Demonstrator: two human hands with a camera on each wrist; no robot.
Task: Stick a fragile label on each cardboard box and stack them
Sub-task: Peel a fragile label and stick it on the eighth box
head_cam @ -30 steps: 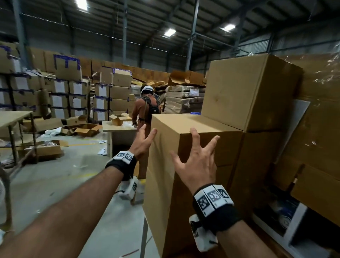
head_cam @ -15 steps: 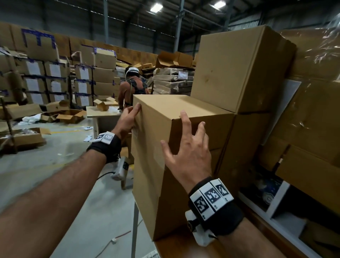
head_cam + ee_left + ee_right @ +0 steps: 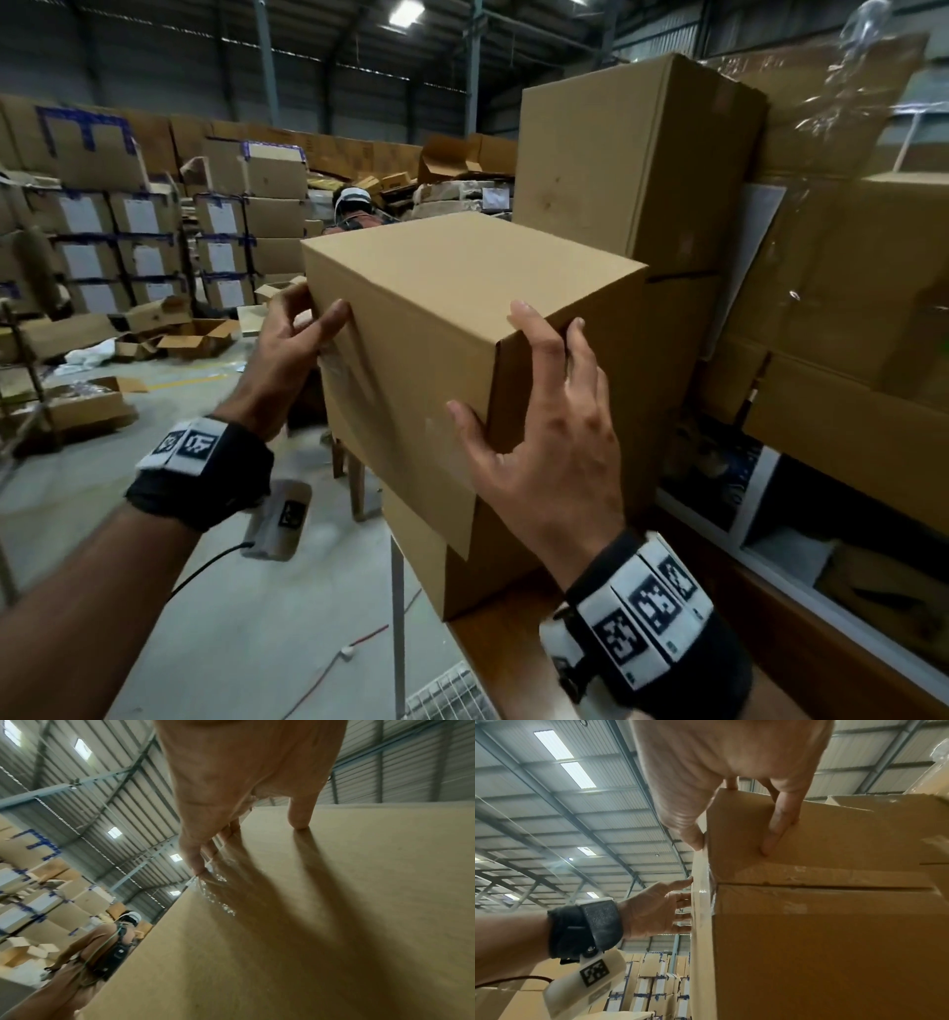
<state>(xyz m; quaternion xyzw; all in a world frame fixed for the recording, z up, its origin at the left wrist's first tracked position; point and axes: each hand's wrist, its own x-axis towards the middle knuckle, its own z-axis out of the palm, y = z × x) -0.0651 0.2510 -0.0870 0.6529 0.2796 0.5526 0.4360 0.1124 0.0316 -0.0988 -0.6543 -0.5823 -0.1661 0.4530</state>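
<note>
both arms reach forward and up to a plain brown cardboard box held at chest height. the left hand sits at the box's near left edge, fingers wrapped round the corner and thumb laid on the near face, so it grips that edge. the right hand straddles the near right corner – thumb pressed on the near face, fingers spread long on the right side, tips close to the top edge. the right wrist view shows those fingers flat against the cardboard and the box's lower edge meeting a taped seam.

the held box is closed, its top flat and bare; no label shows on the faces in view. it rests on or just over a second brown cardboard box standing on a brown wooden table – whether they touch all along, i cannot tell. behind and to the right a taller closed brown carton stands on another, touching the back of the held one.

across the floor, stacked cartons with white sheets and blue tape line the far wall, open boxes lie about, and a person in a white helmet stands partly hidden behind the held box.
</note>
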